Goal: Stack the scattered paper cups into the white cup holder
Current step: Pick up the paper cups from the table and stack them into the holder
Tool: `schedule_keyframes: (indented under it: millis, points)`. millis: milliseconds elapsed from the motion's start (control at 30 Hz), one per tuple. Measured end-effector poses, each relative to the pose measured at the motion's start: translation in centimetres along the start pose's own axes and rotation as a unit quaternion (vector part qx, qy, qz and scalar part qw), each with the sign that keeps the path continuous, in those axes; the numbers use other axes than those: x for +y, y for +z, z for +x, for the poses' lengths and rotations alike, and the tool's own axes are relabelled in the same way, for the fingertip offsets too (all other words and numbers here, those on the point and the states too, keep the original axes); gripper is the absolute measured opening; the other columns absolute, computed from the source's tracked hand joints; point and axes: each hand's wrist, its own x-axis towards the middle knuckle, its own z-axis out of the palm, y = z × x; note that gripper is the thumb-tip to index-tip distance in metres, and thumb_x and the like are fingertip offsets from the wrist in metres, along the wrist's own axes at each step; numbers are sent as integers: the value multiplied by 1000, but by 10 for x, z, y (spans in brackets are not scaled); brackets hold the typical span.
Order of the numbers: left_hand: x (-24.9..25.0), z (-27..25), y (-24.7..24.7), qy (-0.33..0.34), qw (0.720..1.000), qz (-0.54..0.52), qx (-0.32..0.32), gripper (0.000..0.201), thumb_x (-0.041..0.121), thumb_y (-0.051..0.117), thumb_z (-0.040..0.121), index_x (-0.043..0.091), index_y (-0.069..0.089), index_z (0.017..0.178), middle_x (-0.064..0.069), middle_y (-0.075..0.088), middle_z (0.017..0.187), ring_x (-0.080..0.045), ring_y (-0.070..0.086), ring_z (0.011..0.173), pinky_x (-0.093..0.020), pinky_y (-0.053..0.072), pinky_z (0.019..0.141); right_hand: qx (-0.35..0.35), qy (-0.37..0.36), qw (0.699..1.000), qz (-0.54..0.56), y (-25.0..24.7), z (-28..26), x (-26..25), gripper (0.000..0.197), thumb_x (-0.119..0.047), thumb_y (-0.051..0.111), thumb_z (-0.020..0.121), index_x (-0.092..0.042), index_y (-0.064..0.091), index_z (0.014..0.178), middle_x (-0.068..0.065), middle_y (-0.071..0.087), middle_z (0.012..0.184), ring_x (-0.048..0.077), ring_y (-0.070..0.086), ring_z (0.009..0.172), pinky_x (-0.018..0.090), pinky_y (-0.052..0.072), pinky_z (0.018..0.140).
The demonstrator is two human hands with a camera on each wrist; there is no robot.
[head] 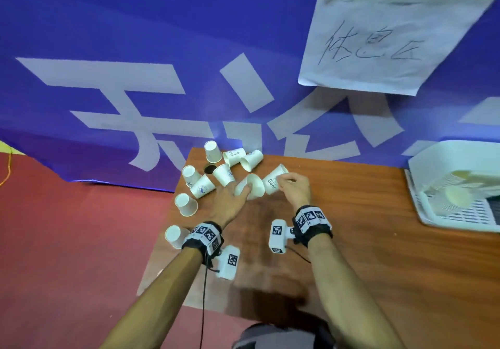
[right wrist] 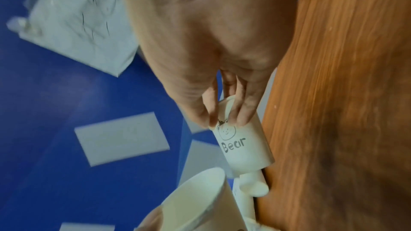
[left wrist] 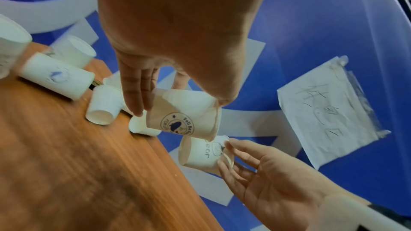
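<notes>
On the wooden table (head: 378, 240), seen from the head, we have each hand on a paper cup. Our left hand (head: 227, 202) grips a cup (head: 253, 186) whose wide mouth faces us; the fingers curl round its side. Our right hand (head: 295, 189) pinches the Bear cup (head: 273, 182) near its bottom end, just beside the first cup. Loose cups (head: 200, 186) lie scattered near the table's far left corner, some upright, some tipped, one (head: 173, 236) close to our left wrist. At the right edge stands the white holder (head: 427, 170) on a slatted tray, well apart from both hands.

From the left wrist, our left hand (left wrist: 177, 45) holds its cup (left wrist: 182, 117) between thumb and curled fingers (left wrist: 133, 94), printed emblem toward us. Below it, our right hand (left wrist: 273, 182) pinches the Bear cup (left wrist: 200, 154) with fingertips; the other fingers are loosely spread.

From the right wrist, our right hand (right wrist: 213, 45) has its fingers (right wrist: 240, 108) pressed together on the Bear cup (right wrist: 242, 147), thumb on the opposite side. The left hand's cup (right wrist: 195, 201) shows its open mouth at the lower edge.
</notes>
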Motion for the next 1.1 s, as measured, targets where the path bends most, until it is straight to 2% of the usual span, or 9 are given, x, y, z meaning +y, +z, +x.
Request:
schedule_keyframes:
  millis: [67,200,367,467,667,800,900,1000,1100]
  points:
    - [20,-1,12,22,1000,-13,-10,59,73,42,88,22,67,103,-3,68,100,-25,63,95,-42,51,88,35,5,999,24,-28,-3,2,6,-18,79,79,-21,74,76,-1,76,86,24,73,90,42,59,90]
    - [57,-7,34,59,998,-26,-15,63,76,42,87,27,68,117,4,69,105,-19,63,99,-36,48,86,72,-10,997,33,-80,-9,-2,11,-20,82,81,-19,71,76,1,75,90,26,72,92,43,58,90]
    - [99,-20,63,88,994,-52,-32,39,57,49,93,25,69,103,7,70,89,-16,63,84,-36,50,79,105,-26,993,41,-143,-13,-6,18,-23,82,82,-15,67,77,2,72,88,25,72,89,44,60,86]
    - [123,-26,88,99,993,-57,-44,37,55,46,90,28,68,101,6,70,85,-15,63,74,-37,53,72,102,-39,994,29,-180,-17,-4,23,-25,83,80,-12,64,76,2,71,83,26,72,85,45,61,81]
    - [183,-49,160,122,988,-56,-70,47,61,50,88,31,66,120,10,72,94,-14,62,71,-44,58,77,96,-75,993,0,-262,-23,7,30,-25,85,78,-15,58,70,-2,59,66,13,52,61,27,43,59]
    - [230,-70,213,131,986,-47,-96,51,68,49,90,32,65,122,9,72,95,-12,63,72,-35,56,72,102,-86,990,-36,-328,-24,17,28,-20,83,80,-12,58,72,-1,59,69,9,50,61,12,38,54]
    - [266,-86,250,133,983,-38,-119,59,79,45,85,35,64,119,8,72,95,-15,67,78,-37,59,77,124,-101,984,-76,-381,-24,24,27,-22,84,79,-10,62,71,-3,63,74,6,55,68,7,37,58]
    - [293,-96,285,126,984,-34,-118,69,85,43,79,32,68,116,9,72,102,-18,70,88,-40,59,82,139,-108,980,-88,-429,-18,34,28,-24,86,77,-15,61,67,-2,65,77,13,60,75,19,42,67]
    - [313,-110,312,108,987,-33,-118,60,72,42,83,27,68,112,5,71,105,-23,69,94,-42,58,86,141,-104,980,-93,-468,-18,39,31,-24,87,76,-18,59,64,-5,65,73,15,61,72,33,51,69]
